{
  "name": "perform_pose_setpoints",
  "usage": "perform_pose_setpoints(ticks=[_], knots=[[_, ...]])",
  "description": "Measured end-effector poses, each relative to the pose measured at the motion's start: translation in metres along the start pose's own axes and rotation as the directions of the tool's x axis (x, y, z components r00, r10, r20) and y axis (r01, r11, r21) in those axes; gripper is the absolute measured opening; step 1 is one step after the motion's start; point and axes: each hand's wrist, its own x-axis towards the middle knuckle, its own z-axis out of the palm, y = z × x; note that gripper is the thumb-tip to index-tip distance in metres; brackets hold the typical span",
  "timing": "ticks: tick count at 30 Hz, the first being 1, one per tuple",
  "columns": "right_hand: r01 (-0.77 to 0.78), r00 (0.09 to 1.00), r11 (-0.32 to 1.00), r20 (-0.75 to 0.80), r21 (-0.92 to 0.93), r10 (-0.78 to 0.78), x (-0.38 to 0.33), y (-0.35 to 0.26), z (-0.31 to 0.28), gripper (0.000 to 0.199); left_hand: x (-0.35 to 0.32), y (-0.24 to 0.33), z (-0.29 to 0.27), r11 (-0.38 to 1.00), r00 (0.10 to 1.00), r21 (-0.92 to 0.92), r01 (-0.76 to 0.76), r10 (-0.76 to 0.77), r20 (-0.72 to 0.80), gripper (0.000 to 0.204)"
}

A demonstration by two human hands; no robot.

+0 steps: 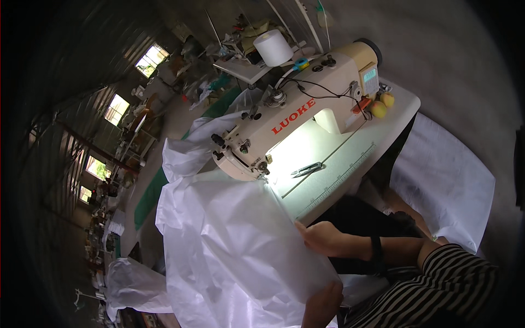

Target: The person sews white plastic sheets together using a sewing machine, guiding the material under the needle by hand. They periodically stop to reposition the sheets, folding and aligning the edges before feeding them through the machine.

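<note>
A large sheet of white, slightly shiny fabric (219, 235) spreads over the near left of the sewing machine table and hangs down in folds. Its right edge runs from the needle area of the cream sewing machine (306, 104) toward me. My right hand (325, 239), with a dark band at the wrist, pinches this edge close to the table's front. Lower down, my left hand (324, 303) has its fingers closed on the same edge; its fingertips are partly hidden. A pair of thread snips (307, 169) lies on the lit table, apart from both hands.
A ruler scale (342, 175) runs along the table's front edge. Two yellow fruits (383, 104) sit by the machine's right end. A white thread cone (272, 48) stands behind. Another white sheet (443, 175) hangs at right; a white bundle (136, 284) lies lower left.
</note>
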Motion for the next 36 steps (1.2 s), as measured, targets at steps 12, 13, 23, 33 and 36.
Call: perform_pose_setpoints(ticks=[12,13,23,33,36], knots=[[-0.047,0.992,0.986,-0.127,-0.161,0.027,0.044,0.005,0.009,0.058,0.089,-0.054,-0.049,0.985,0.996,0.165,-0.041,0.053,-0.067,0.018],[-0.048,0.992,0.986,-0.126,-0.161,0.027,0.05,0.005,0.006,0.058,0.095,-0.058,-0.05,0.986,0.996,0.164,-0.041,0.053,-0.067,0.018],[-0.085,0.996,0.943,-0.043,-0.32,0.075,0.112,0.025,-0.013,0.055,0.154,-0.103,-0.05,0.999,0.929,0.041,-0.029,0.042,-0.368,0.016],[0.213,0.897,0.802,-0.436,0.558,0.066,-0.055,0.091,-0.037,0.022,0.023,-0.079,0.016,0.915,0.576,-0.264,0.304,-0.397,-0.715,0.027],[0.15,0.981,0.778,-0.191,0.61,-0.04,-0.089,0.076,-0.021,0.02,0.007,-0.078,0.045,0.884,0.62,-0.305,0.353,-0.465,-0.632,0.027]])
